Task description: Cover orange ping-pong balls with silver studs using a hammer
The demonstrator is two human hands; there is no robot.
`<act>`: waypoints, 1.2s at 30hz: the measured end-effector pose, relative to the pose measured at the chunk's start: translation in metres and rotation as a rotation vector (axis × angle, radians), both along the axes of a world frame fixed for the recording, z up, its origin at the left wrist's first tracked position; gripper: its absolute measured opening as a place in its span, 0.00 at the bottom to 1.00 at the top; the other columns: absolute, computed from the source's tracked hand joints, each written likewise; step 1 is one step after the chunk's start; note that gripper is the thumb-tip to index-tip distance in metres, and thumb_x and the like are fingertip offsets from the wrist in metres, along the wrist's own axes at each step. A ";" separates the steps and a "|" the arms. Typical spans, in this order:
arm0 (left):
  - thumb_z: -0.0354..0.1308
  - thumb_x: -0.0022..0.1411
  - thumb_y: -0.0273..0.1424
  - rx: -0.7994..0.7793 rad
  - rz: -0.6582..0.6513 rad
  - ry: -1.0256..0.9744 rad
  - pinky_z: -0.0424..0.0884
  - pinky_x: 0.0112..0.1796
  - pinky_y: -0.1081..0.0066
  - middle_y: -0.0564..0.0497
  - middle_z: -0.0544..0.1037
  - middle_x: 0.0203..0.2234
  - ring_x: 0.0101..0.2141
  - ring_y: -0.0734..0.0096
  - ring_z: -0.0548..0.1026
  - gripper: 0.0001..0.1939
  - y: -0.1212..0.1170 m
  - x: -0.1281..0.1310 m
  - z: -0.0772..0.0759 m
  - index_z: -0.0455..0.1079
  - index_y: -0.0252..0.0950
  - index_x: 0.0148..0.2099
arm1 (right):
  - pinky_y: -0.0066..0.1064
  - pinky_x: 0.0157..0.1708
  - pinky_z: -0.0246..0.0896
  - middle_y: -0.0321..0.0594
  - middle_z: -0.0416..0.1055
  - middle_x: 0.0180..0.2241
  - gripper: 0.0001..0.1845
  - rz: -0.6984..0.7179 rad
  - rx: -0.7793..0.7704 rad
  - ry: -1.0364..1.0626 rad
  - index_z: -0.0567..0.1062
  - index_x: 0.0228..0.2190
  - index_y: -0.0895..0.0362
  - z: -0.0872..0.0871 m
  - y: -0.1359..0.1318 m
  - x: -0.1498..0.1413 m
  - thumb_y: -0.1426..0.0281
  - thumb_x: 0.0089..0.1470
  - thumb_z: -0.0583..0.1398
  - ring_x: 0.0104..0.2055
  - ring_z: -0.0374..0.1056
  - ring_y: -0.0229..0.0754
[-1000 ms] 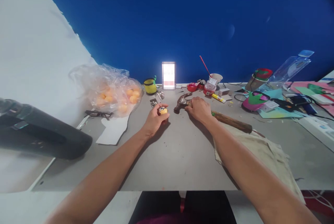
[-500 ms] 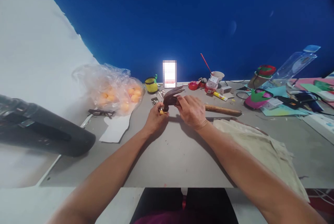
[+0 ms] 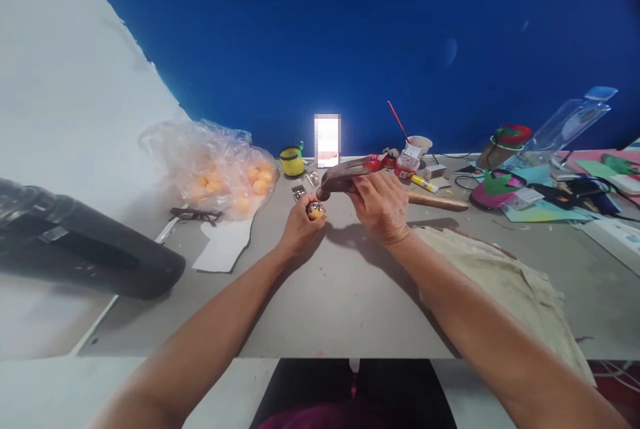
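Note:
My left hand (image 3: 301, 225) is closed round a small yellow-orange ball (image 3: 315, 213) on the table; the ball has dark, shiny patches on its top. In my right hand (image 3: 381, 205) is a claw hammer (image 3: 345, 175), gripped close to its head, with the wooden handle reaching out to the right past my fingers. The hammer's striking face hangs just above the ball, with a small gap between them. Behind my left hand lie a small metal-looking packet (image 3: 299, 193) and a shiny little piece (image 3: 313, 179).
A clear bag of orange balls (image 3: 213, 172), glasses (image 3: 195, 215), white paper (image 3: 225, 252) and a dark cylinder (image 3: 90, 242) are on the left. A lit screen (image 3: 327, 141) stands by the wall. A beige cloth (image 3: 490, 282), pots, a glue tube (image 3: 424, 183) and a plastic bottle (image 3: 563, 125) are on the right.
My right hand picked the hammer up from the table and brought its head left to the ball, then lifted it slightly off. My left hand stays around the ball.

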State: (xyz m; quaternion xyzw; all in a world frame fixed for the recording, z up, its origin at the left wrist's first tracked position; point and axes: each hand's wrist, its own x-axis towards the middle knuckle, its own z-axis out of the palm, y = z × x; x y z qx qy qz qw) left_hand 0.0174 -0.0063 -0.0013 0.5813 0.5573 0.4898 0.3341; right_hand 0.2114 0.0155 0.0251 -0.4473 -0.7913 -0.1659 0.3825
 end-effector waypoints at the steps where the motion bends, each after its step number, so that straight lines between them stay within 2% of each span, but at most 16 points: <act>1: 0.65 0.46 0.25 -0.004 0.008 -0.004 0.68 0.35 0.69 0.54 0.78 0.30 0.30 0.69 0.72 0.17 0.000 0.000 0.001 0.71 0.38 0.40 | 0.39 0.39 0.51 0.47 0.75 0.36 0.18 -0.013 0.000 0.016 0.76 0.53 0.55 0.001 0.000 0.001 0.61 0.72 0.51 0.40 0.66 0.49; 7: 0.64 0.48 0.28 0.016 -0.036 -0.029 0.65 0.31 0.70 0.54 0.75 0.28 0.27 0.72 0.68 0.10 -0.001 0.000 -0.002 0.71 0.37 0.36 | 0.39 0.37 0.50 0.46 0.76 0.35 0.17 0.026 -0.058 -0.062 0.76 0.52 0.55 0.000 0.000 -0.001 0.63 0.72 0.52 0.38 0.66 0.48; 11: 0.65 0.48 0.28 0.001 -0.009 -0.037 0.65 0.31 0.71 0.56 0.73 0.27 0.27 0.71 0.67 0.16 -0.001 0.000 -0.003 0.73 0.38 0.42 | 0.39 0.40 0.50 0.47 0.75 0.37 0.18 -0.034 -0.048 -0.001 0.75 0.54 0.54 0.003 0.000 0.001 0.61 0.71 0.53 0.41 0.67 0.49; 13: 0.66 0.47 0.27 0.000 -0.005 -0.025 0.65 0.31 0.70 0.56 0.72 0.26 0.28 0.70 0.68 0.15 -0.001 0.001 -0.002 0.74 0.38 0.41 | 0.39 0.40 0.50 0.47 0.75 0.37 0.18 -0.031 -0.047 -0.003 0.75 0.54 0.54 0.002 0.000 0.000 0.62 0.71 0.53 0.40 0.67 0.49; 16: 0.66 0.47 0.27 0.016 0.007 -0.028 0.66 0.32 0.70 0.55 0.74 0.27 0.29 0.69 0.69 0.11 0.000 0.000 -0.002 0.71 0.37 0.35 | 0.39 0.38 0.49 0.45 0.76 0.36 0.16 0.031 -0.044 -0.064 0.76 0.52 0.54 -0.001 -0.001 -0.003 0.63 0.71 0.53 0.38 0.67 0.47; 21: 0.66 0.49 0.27 -0.019 0.032 -0.036 0.68 0.33 0.69 0.52 0.78 0.32 0.29 0.69 0.72 0.17 0.000 -0.001 -0.003 0.72 0.37 0.44 | 0.40 0.40 0.49 0.45 0.76 0.35 0.16 -0.035 0.058 -0.008 0.78 0.49 0.54 0.003 -0.002 -0.001 0.63 0.72 0.53 0.38 0.67 0.47; 24: 0.66 0.49 0.28 -0.021 0.006 -0.039 0.68 0.33 0.70 0.52 0.78 0.32 0.30 0.69 0.72 0.15 0.000 0.000 -0.005 0.73 0.37 0.42 | 0.39 0.39 0.48 0.44 0.76 0.34 0.16 -0.038 0.061 -0.024 0.77 0.52 0.54 0.002 -0.002 -0.002 0.62 0.72 0.54 0.38 0.67 0.47; 27: 0.66 0.49 0.29 -0.014 -0.023 -0.125 0.67 0.29 0.71 0.54 0.75 0.28 0.26 0.73 0.69 0.12 0.001 -0.001 -0.007 0.72 0.36 0.38 | 0.39 0.37 0.48 0.44 0.77 0.35 0.16 0.022 0.009 -0.080 0.76 0.52 0.55 -0.001 -0.002 -0.004 0.64 0.72 0.53 0.37 0.67 0.47; 30: 0.67 0.47 0.30 -0.072 -0.049 -0.264 0.61 0.24 0.73 0.59 0.70 0.23 0.20 0.78 0.63 0.18 0.003 -0.001 -0.007 0.72 0.37 0.43 | 0.40 0.38 0.48 0.46 0.77 0.37 0.16 -0.015 0.002 -0.035 0.76 0.52 0.55 0.002 -0.001 -0.001 0.62 0.72 0.54 0.39 0.67 0.48; 33: 0.67 0.45 0.28 -0.119 -0.089 -0.353 0.58 0.21 0.75 0.59 0.70 0.24 0.19 0.80 0.63 0.23 0.004 0.000 -0.007 0.71 0.38 0.46 | 0.40 0.39 0.48 0.46 0.77 0.38 0.17 -0.065 0.027 -0.002 0.76 0.53 0.55 0.004 0.000 0.000 0.62 0.72 0.54 0.40 0.67 0.48; 36: 0.66 0.43 0.27 -0.142 -0.151 -0.424 0.56 0.21 0.76 0.58 0.72 0.27 0.19 0.82 0.63 0.19 0.004 0.001 -0.007 0.69 0.37 0.41 | 0.39 0.37 0.47 0.44 0.76 0.33 0.16 -0.045 0.036 -0.079 0.77 0.51 0.56 0.000 0.000 -0.003 0.64 0.72 0.54 0.36 0.66 0.47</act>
